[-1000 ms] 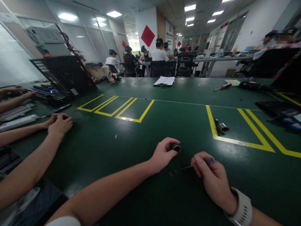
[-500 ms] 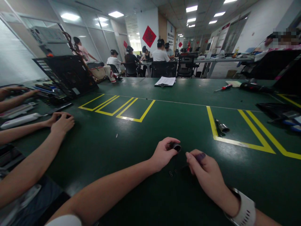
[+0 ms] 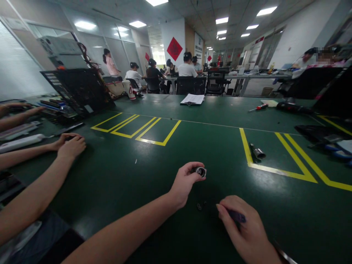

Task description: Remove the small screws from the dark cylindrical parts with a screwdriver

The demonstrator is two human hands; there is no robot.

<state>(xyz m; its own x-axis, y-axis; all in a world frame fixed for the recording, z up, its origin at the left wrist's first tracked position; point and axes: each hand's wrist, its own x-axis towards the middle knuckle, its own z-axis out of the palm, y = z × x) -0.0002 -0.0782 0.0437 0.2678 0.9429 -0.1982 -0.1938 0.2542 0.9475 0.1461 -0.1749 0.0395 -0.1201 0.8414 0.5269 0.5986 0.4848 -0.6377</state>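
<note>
My left hand [image 3: 183,184] is closed around a short hollow metal cylinder [image 3: 201,172], held a little above the green table with its open end facing right and toward me. Some detail shows inside the bore. Lower right, my right hand [image 3: 249,224] grips a tool with a dark purple handle [image 3: 238,216]; its tip is too dark to make out. Between the hands, several tiny rings or nuts [image 3: 199,206] lie on the table. Farther right, another metal cylinder [image 3: 259,153] lies on its side by a dark slim part, within yellow tape.
A co-worker's hands [image 3: 70,144] are at the left edge of the table. Yellow tape outlines [image 3: 150,142] mark the surface. A clipboard [image 3: 192,99] lies at the far side, a red screwdriver [image 3: 258,107] to its right. A black frame [image 3: 79,90] stands at the back left.
My left hand has turned the metal cylinder so its open end faces me more. My right hand has moved down and toward me with the purple-handled tool, away from the cylinder.
</note>
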